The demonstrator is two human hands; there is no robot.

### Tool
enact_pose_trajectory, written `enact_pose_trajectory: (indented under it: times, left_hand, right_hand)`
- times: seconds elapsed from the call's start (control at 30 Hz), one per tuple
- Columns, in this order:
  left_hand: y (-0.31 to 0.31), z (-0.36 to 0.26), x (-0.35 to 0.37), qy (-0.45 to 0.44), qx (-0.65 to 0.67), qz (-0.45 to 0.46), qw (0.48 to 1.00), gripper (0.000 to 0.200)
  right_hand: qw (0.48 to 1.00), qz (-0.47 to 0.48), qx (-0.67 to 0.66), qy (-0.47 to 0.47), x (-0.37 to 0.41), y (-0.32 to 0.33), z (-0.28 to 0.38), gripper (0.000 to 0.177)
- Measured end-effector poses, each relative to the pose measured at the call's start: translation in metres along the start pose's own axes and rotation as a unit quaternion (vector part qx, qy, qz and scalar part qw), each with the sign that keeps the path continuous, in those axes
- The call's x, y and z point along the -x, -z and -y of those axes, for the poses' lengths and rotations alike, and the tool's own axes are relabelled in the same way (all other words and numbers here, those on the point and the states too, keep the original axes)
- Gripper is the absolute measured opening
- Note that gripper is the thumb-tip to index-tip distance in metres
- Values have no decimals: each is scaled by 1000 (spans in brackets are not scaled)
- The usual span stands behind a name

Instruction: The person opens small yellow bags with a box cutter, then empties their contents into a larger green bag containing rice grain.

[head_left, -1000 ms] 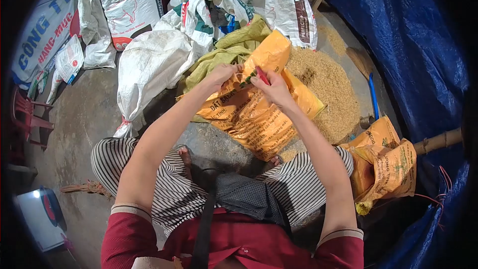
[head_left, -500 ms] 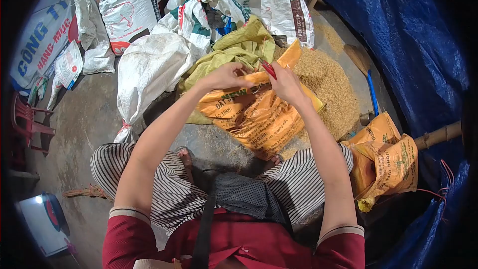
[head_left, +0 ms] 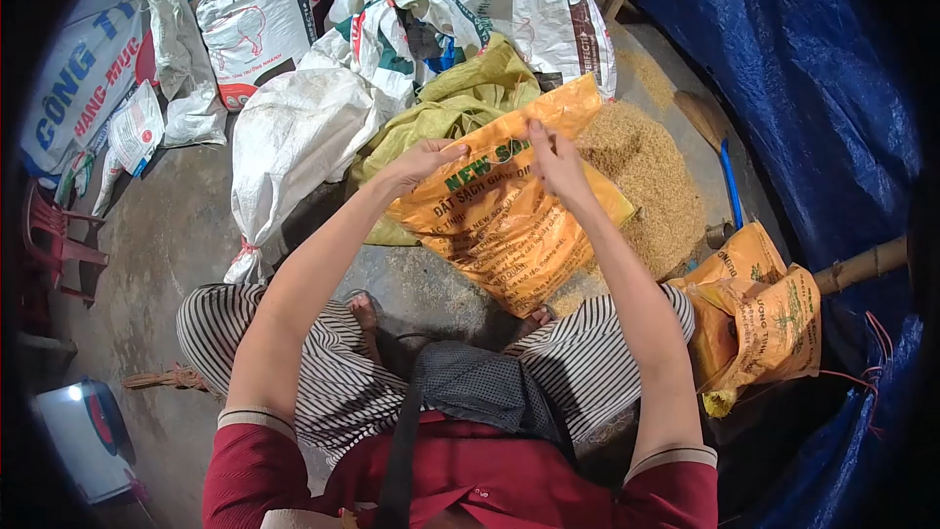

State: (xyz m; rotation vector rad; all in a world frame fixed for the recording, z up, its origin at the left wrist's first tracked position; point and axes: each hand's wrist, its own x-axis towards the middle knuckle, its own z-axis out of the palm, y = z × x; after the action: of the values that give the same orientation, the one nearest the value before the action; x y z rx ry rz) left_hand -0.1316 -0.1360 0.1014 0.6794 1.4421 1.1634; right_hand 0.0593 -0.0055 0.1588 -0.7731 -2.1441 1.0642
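An orange printed bag (head_left: pixel 509 225) is spread between my hands, its green and black lettering facing me. My left hand (head_left: pixel 431 159) pinches the bag's upper left edge. Near the upper right part, my right hand (head_left: pixel 555 159) has its fingers pressed on the bag, thumb and index close together. The red-handled tool is not visible in this view; whether it is behind the fingers I cannot tell. Behind the bag are a yellow-green sack (head_left: pixel 421 122) and a pile of golden husks (head_left: pixel 651 186).
White sacks (head_left: pixel 294 127) stand at the left and back. Folded orange bags (head_left: pixel 759 318) lie at the right beside a blue tarp (head_left: pixel 783 88). A blue-handled tool (head_left: pixel 731 186) rests by the husks. A red chair (head_left: pixel 64 240) stands far left.
The bag's rolled top edge has been opened out, showing more lettering. The red tool seen in my right hand before is out of sight. My left hand has shifted slightly left.
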Motion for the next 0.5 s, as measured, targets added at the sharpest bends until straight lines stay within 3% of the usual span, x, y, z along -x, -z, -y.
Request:
enact_pose_trajectory:
  times: [0.03, 0.07, 0.17, 0.3, 0.5]
  left_hand:
    - [-3, -4, 3, 1, 1, 1, 1000, 29]
    - [-5, -9, 5, 2, -6, -9, 1000, 28]
    - [-9, -11, 5, -2, 4, -21, 1000, 28]
    - [-11, -10, 2, 19, 90, -18, 996, 30]
    - [-9, -9, 1, 34, 92, -10, 995, 40]
  right_hand:
    - [971, 135, -128, -147, 5, 3, 9, 40]
    - [887, 262, -251, -285, 10, 4, 14, 41]
    - [849, 317, -264, -331, 23, -8, 8, 41]
    - [816, 307, -312, -376, 24, -9, -1, 38]
    - [747, 322, -414, -408, 20, -10, -17, 35]
